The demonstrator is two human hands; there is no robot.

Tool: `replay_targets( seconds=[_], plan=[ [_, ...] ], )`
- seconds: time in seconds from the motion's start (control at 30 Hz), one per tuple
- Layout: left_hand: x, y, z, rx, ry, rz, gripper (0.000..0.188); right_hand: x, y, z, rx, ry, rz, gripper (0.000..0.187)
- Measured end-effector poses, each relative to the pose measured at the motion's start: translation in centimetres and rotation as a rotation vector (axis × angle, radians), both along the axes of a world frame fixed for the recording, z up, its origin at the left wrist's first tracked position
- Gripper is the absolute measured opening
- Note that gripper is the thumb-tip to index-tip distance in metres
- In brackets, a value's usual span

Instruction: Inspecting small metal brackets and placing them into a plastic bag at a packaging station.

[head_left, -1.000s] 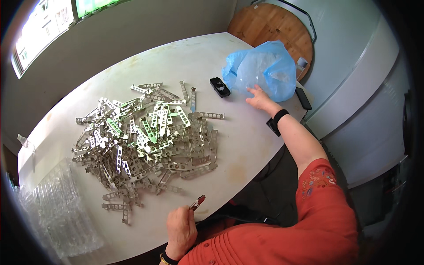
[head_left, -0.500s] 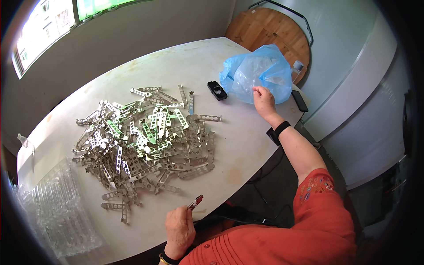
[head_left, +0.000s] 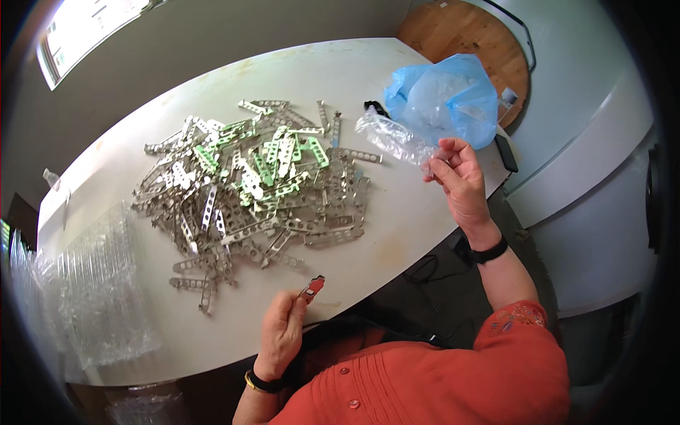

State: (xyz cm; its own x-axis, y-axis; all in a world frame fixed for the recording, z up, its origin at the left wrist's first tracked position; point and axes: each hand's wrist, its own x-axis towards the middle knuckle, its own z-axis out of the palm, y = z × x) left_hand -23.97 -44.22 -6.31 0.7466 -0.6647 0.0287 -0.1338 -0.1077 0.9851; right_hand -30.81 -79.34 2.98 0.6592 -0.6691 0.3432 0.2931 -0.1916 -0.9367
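My left hand point(head_left: 280, 333), near the table's front edge, pinches a small metal bracket point(head_left: 312, 287) that reflects red. Farther right, my right hand point(head_left: 462, 185) is raised with a thin clear plastic bag point(head_left: 395, 137) between its thumb and fingers. The clear bag stretches out to the left, in front of a crumpled blue plastic bag point(head_left: 476, 85) that holds more clear plastic. A large heap of perforated metal brackets point(head_left: 244, 227) covers the middle of the table, ahead of my left hand.
Packed clear plastic sleeves point(head_left: 106, 304) lie at the left side of the white table point(head_left: 386, 248). A black object point(head_left: 375, 108) is partly hidden behind the clear bag. A dark flat device point(head_left: 506, 153) rests at the right edge. A round wooden board point(head_left: 460, 32) leans behind.
My right hand has drawn back from the blue bag, and a clear plastic bag now shows in its fingers. My left hand still holds the bracket. The whole view has shifted slightly.
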Motion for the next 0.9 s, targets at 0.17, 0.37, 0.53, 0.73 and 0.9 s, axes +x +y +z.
replay_targets(
  seconds=[0.17,0.37,0.53,0.73,0.9],
  plan=[
    [1.5,0.1,0.7,-0.297,0.292,-0.075,0.018,-1.4,5.1,-0.8,0.120,0.121,0.452,0.029],
    [2.1,0.9,0.8,-0.489,0.405,0.069,0.019,-1.0,8.8,-2.0,0.223,0.278,0.714,0.025],
    [2.2,2.0,-0.7,-0.586,0.589,0.090,0.019,-1.3,9.3,-2.5,0.345,0.239,0.813,0.025],
    [1.5,2.2,0.6,-0.435,0.518,0.028,0.019,-1.5,9.2,-3.5,0.296,0.281,0.786,0.024],
    [1.3,1.9,1.0,-0.392,0.482,0.117,0.020,-1.2,9.1,-4.4,0.241,0.312,0.772,0.025]
  ],
)
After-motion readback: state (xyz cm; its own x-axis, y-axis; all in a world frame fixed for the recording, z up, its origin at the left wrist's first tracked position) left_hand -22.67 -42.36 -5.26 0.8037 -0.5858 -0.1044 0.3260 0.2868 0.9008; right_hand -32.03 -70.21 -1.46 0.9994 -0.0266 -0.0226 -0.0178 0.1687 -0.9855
